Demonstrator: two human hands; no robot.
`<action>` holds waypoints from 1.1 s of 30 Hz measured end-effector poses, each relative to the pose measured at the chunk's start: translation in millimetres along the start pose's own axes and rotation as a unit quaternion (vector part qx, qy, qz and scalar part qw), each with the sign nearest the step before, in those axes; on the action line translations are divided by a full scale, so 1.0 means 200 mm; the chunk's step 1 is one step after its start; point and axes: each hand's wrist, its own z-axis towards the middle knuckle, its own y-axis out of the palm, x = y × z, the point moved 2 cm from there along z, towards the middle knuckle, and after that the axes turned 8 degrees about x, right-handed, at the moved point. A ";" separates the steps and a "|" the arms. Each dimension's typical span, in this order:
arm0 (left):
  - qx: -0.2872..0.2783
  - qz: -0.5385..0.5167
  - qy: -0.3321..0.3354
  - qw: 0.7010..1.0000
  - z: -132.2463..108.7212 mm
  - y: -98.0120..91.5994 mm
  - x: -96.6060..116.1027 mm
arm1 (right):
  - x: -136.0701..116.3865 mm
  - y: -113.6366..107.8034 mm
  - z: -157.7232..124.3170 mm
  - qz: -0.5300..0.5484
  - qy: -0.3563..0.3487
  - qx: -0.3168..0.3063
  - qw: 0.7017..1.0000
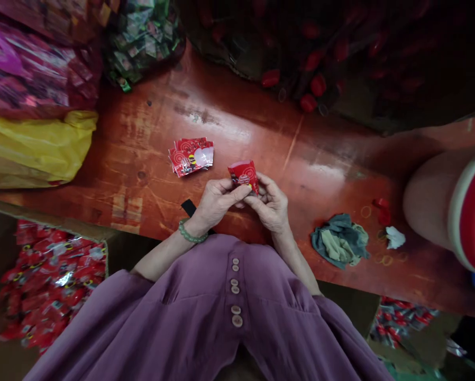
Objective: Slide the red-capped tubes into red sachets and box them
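Between both hands, just above the table's near edge, is a small red printed packet [244, 173]. My left hand [218, 203] pinches its lower left side with the thumb on the front. At its lower right, the fingers of my right hand [272, 203] are curled around the packet's edge and partly hidden. A fanned stack of flat red packets [192, 156] lies on the table to the upper left of the hands. Beneath my left wrist, which wears a green bead bracelet, a black strip [189, 207] shows.
Bags of small wrapped packets [146, 39] and a yellow bag [39, 148] fill the left. A white tub with a red lid [431, 196] stands right, near a crumpled cloth [340, 241] and rubber bands [385, 260]. Below the table, a box holds red packets [58, 280].
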 end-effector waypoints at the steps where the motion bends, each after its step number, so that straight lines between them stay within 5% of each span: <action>1: -0.005 0.015 0.006 1.000 0.00 -0.01 0.01 | -0.01 -0.01 0.00 -0.029 -0.030 -0.003 0.999; 4: -0.020 0.059 0.033 0.997 -0.02 -0.03 0.06 | -0.08 -0.05 0.02 -0.187 -0.158 -0.023 0.969; 7: -0.028 0.082 0.033 0.996 -0.03 -0.06 0.11 | -0.20 -0.07 0.05 -0.341 -0.278 -0.045 0.897; 11: -0.031 0.095 0.046 0.994 -0.05 -0.07 0.14 | -0.30 -0.03 0.07 -0.413 -0.349 -0.117 0.833; 20: -0.058 0.034 -0.048 0.997 -0.12 -0.07 0.07 | -0.23 -0.01 0.08 -0.384 -0.352 -0.173 0.836; 25: -0.099 0.052 -0.047 0.993 -0.15 -0.06 0.08 | -0.19 -0.01 0.04 -0.346 -0.370 -0.163 0.847; 33: -0.069 -0.009 -0.042 0.997 -0.12 -0.10 0.05 | -0.25 0.02 0.07 -0.437 -0.390 -0.149 0.797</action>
